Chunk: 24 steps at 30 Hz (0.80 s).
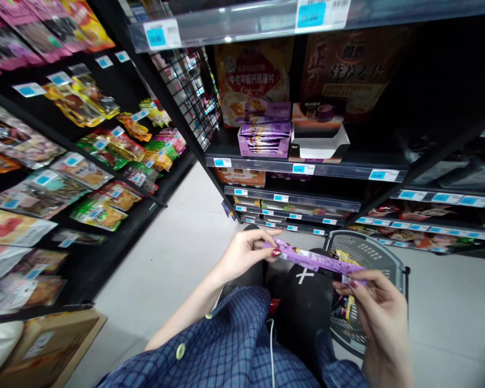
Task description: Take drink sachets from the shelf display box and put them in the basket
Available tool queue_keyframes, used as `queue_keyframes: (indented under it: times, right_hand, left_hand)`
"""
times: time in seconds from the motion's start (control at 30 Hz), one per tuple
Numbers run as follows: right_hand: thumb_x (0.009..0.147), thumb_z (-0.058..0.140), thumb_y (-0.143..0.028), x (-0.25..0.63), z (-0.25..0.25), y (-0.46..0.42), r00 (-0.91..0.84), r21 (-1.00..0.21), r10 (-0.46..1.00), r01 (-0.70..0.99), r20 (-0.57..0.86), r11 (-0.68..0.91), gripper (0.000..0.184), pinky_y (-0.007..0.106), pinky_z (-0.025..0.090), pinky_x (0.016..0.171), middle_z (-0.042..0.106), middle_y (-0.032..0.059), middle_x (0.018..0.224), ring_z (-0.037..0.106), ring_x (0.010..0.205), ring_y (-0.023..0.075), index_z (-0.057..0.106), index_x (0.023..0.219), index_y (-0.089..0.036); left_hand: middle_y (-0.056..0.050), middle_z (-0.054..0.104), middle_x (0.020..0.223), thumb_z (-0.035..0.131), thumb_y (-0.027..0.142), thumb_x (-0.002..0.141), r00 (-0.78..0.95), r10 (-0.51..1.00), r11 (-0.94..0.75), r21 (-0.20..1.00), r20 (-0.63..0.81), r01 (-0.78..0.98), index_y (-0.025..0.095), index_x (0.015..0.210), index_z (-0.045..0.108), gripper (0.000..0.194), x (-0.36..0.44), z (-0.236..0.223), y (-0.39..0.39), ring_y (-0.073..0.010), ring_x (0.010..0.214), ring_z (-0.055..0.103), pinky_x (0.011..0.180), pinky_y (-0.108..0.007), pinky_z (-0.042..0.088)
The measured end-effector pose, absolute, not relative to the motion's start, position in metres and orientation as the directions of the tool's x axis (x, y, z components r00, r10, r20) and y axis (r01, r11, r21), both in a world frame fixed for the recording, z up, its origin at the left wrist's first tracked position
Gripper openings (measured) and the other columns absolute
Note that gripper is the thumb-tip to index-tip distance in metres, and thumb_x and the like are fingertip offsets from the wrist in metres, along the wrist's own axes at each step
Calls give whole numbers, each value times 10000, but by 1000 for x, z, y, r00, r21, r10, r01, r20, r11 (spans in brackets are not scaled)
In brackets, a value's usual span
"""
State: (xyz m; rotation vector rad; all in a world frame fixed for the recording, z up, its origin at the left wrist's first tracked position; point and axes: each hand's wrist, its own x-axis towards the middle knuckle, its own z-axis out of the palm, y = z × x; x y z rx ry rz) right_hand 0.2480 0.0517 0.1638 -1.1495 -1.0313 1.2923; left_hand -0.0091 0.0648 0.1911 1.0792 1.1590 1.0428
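A slim purple stick packet (315, 257) is stretched between both my hands, level above my lap. My left hand (253, 250) pinches its left end between thumb and fingers. At the other end, my right hand (374, 302) grips the packet with thumb and fingertips. Ahead on the shelf, an open purple display box (263, 146) holds several similar purple packets lying flat. Beside that box is an open box (320, 145) with a white inside and a dark, orange-marked back.
A grey shopping basket (388, 258) with yellow packages stands on the floor by my right hand. Black shelf edges (307, 166) with price tags cross ahead. Snack bags fill a rack (105, 145) on the left, above a cardboard box (44, 345). Large cereal bags (253, 81) stand behind the display boxes.
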Motion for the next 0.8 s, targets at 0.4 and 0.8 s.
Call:
queue_keyframes:
  times: [0.4,0.8]
  right_hand:
    - [677,761,-244,248,159,49,89,-993,989,12,-119,-121,149,240,597,561,697,16,626,697,561,184,650,752,-180]
    - [748,695,-237,235,152,43,-32,-988,996,128,80,83,87,249,573,572,672,29,739,701,632,181,623,765,-191]
  left_hand:
    - [-6,661,592,633,248,760,169,925,321,937,-341,135,165,760,460,193,-10,185,57,-151,551,673,527,-252,556]
    - [-28,676,763,714,213,661,11,974,221,963,-226,157,141,724,519,217,-17,179,71,-121,655,652,609,-223,524]
